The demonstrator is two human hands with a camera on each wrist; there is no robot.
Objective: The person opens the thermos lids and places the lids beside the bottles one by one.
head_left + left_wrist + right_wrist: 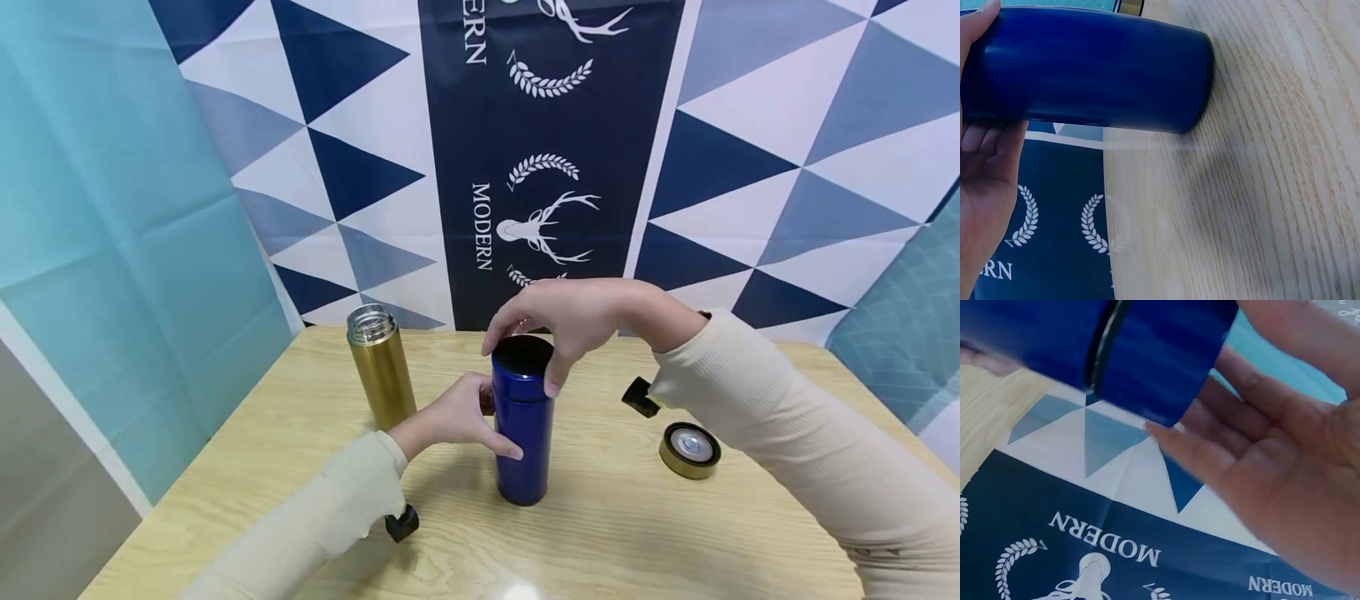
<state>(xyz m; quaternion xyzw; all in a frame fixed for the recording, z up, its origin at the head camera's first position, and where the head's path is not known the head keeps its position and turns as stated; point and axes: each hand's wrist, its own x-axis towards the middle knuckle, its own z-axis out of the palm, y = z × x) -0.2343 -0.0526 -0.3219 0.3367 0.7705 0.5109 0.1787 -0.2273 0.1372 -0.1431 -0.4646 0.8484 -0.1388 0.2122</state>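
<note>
A blue thermos bottle (pixel 522 462) stands upright on the wooden table in front of me. My left hand (pixel 459 410) grips its body below the lid, thumb across the front. From above, my right hand (pixel 576 318) holds the blue lid (pixel 519 387) by its sides, with thumb and fingers on opposite edges. The right wrist view shows a dark seam between the lid (pixel 1160 362) and the body (pixel 1029 337). In the left wrist view the base of the thermos (pixel 1097 69) meets the wood, with the fingers behind it.
An uncapped gold thermos bottle (pixel 384 375) with a steel mouth stands behind my left forearm. Its matching gold lid (pixel 688 454) lies inner side up at the right, near my right sleeve. A patterned cloth (pixel 360 167) hangs along the table's back edge.
</note>
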